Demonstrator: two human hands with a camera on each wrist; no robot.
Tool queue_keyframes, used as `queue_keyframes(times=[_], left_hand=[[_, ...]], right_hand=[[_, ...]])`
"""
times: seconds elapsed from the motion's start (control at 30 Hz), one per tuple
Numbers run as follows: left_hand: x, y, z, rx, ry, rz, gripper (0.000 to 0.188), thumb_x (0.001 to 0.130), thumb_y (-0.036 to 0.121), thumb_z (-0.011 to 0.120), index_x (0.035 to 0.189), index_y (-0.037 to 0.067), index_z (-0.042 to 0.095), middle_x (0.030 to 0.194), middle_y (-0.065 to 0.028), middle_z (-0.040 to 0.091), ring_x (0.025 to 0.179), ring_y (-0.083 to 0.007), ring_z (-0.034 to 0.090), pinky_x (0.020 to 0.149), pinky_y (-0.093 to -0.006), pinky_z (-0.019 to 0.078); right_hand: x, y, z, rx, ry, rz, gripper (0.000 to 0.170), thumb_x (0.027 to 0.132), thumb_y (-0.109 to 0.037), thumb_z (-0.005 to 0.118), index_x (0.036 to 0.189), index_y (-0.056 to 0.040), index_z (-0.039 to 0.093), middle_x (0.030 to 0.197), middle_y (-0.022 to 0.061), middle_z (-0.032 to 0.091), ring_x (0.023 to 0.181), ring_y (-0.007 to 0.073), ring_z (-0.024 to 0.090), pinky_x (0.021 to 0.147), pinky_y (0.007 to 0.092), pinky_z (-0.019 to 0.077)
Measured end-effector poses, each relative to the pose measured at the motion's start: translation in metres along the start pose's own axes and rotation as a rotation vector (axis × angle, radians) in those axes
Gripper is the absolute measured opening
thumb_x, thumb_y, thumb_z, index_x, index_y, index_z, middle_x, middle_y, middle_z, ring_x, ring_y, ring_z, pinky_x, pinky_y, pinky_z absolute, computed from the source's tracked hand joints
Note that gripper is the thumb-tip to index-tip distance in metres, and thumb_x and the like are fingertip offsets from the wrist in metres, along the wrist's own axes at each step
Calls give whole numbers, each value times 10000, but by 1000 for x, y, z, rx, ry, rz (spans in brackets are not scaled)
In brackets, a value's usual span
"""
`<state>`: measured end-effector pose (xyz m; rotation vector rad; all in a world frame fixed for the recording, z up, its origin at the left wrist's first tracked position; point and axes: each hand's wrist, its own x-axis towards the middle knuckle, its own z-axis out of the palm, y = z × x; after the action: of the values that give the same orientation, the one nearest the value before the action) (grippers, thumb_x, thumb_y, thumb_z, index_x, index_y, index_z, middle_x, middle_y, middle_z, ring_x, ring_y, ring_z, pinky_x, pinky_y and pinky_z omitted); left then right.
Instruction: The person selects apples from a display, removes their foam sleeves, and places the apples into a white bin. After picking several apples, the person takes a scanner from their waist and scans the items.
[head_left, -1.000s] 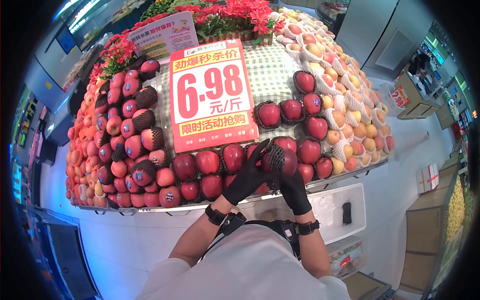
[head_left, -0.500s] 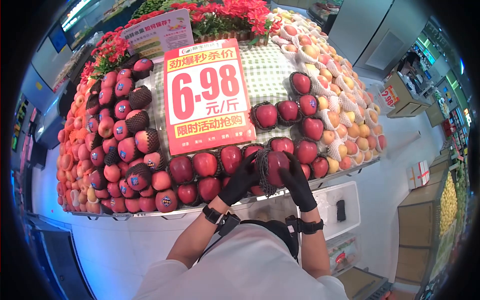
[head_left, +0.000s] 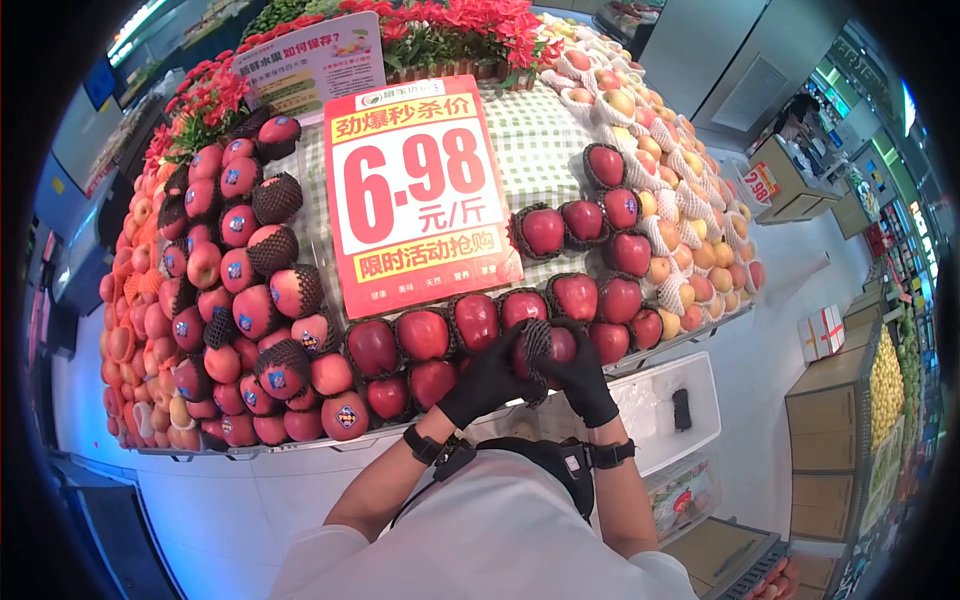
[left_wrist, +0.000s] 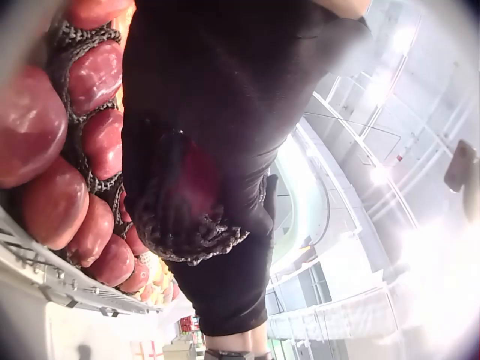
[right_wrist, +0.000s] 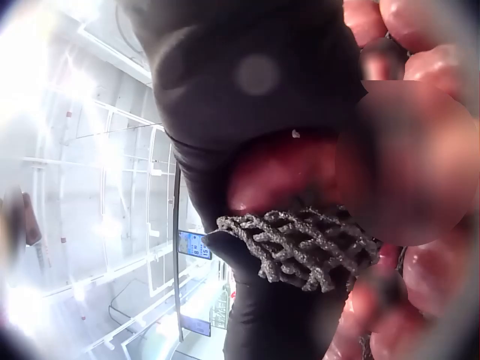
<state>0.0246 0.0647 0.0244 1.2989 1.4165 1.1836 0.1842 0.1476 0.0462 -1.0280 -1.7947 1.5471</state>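
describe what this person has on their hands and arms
The left hand and right hand wear plain black gloves. Each bare forearm has a dark wrist strap; a boxy dark device sits beside the left strap. The short sleeves are pale.

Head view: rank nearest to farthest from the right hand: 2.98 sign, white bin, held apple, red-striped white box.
1. Held apple: in right hand.
2. White bin: just right.
3. Red-striped white box: farther right.
4. 2.98 sign: upper right, background.

Black gloves (head_left: 482, 388), wristbands (head_left: 612, 455) and a pale shirt (head_left: 480, 530) are worn.
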Motion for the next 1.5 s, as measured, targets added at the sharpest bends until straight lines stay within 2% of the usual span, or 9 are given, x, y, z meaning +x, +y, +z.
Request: queue_keyframes(times=[0.17, 0.27, 0.33, 0.4, 0.5, 0.73, 1.07, 1.17, 1.5], left_hand=[[-10, 10, -2, 186, 1, 191, 1070, 607, 166, 878, 1482, 102, 266, 1473, -177, 327, 1282, -280, 452, 978, -390, 472], [-13, 5, -2, 458, -64, 340, 1089, 604, 153, 877, 1489, 116, 244, 1496, -208, 241, 1315, -348, 400, 969, -408, 479], [-7, -10, -5, 365, -66, 295, 1065, 632, 143, 859, 1491, 122, 230, 1461, -222, 274, 1310, -373, 394, 980, -421, 470], [-3, -14, -8, 258, -51, 184, 1064, 642, 149, 853, 1493, 116, 214, 1429, -232, 303, 1310, -389, 383, 993, -430, 457], [0, -5, -3, 186, 16, 50, 1102, 633, 187, 861, 1494, 86, 181, 1406, -239, 323, 1321, -386, 365, 1015, -433, 435], [13, -6, 4, 199, 27, 122, 1155, 660, 226, 836, 1502, 20, 73, 1500, -258, 190, 1405, -375, 225, 1107, -427, 315], [40, 25, 15, 312, 92, 152, 833, 726, 30, 702, 1445, 39, 281, 1364, -140, 452, 1245, -256, 481, 998, -353, 453], [47, 23, 18, 175, 116, 112, 790, 715, 127, 779, 1387, 46, 372, 1330, -187, 469, 1224, -331, 504, 994, -397, 447], [74, 21, 23, 124, 126, 94, 938, 683, 70, 826, 1451, 64, 287, 1378, -117, 439, 1220, -251, 495, 960, -377, 473]], right_hand=[[2, 18, 7, 235, 98, -33, 548, 788, -152, 735, 1267, -29, 497, 1235, 95, 535, 1170, 185, 505, 974, 334, 445], [3, 41, -5, -448, 61, -378, 553, 804, -151, 717, 1287, -20, 483, 1261, 93, 522, 1182, 185, 500, 982, 325, 439], [5, 29, -3, -380, 35, -295, 579, 797, -151, 725, 1301, -18, 472, 1277, 94, 513, 1195, 189, 494, 997, 323, 428], [7, 12, 5, 463, 29, 167, 616, 779, -151, 746, 1311, -19, 464, 1291, 97, 504, 1209, 193, 486, 1016, 326, 414], [14, 3, -3, 98, -38, 66, 684, 737, -155, 789, 1320, -28, 456, 1298, 100, 499, 1214, 196, 482, 1032, 330, 399], [34, 8, -16, 32, -63, 32, 873, 653, -233, 859, 1365, -22, 400, 1328, 126, 485, 1256, 217, 460, 1047, 346, 399], [62, 18, -39, 145, -290, -33, 902, 647, -226, 863, 1378, -25, 373, 1355, 134, 455, 1264, 221, 450, 1062, 362, 389], [66, 14, -47, 253, -300, 17, 901, 646, -214, 863, 1378, -26, 374, 1356, 135, 455, 1261, 217, 455, 1065, 364, 388], [86, 11, -70, 171, -161, -103, 804, 676, -197, 840, 1338, -26, 417, 1299, 128, 497, 1216, 215, 488, 1030, 361, 418]])
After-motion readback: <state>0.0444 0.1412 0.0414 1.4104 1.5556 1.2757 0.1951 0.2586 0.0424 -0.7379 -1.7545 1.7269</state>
